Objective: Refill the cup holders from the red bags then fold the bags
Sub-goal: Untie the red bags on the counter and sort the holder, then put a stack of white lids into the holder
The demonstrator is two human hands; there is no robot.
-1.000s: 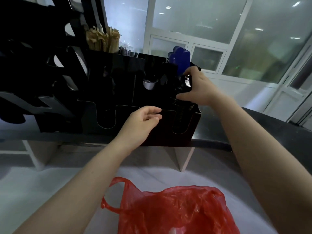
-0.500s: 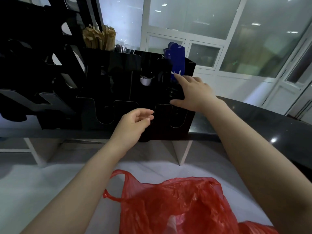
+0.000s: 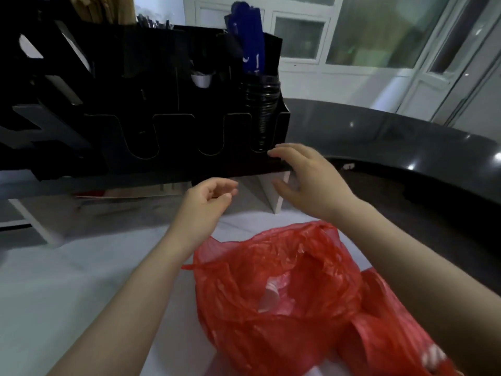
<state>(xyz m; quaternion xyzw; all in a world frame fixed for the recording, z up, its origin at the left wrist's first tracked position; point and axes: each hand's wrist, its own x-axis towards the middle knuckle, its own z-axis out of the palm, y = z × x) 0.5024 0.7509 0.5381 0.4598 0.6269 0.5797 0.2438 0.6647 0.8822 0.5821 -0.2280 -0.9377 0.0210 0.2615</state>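
Note:
A black cup holder (image 3: 168,109) with several slots stands on the dark counter. Its rightmost slot holds a stack of black lids (image 3: 264,107), and a white cup (image 3: 201,80) shows in a middle slot. An open red plastic bag (image 3: 279,289) lies on the white surface below me, something pale inside it. A second red bag (image 3: 390,340) lies at its right. My left hand (image 3: 207,198) hovers above the bag with loosely curled fingers, holding nothing. My right hand (image 3: 306,177) is spread and empty, just below the holder's right corner.
Wooden stirrers (image 3: 108,9) and a blue packet (image 3: 248,42) stick up from the holder's top. The dark curved counter (image 3: 393,142) runs off to the right. A white bracket (image 3: 276,191) props the shelf. Glass panels stand behind.
My right hand has come down off the lid stack to below the holder's corner. My left hand has dropped a little toward the bag. The view has tilted down.

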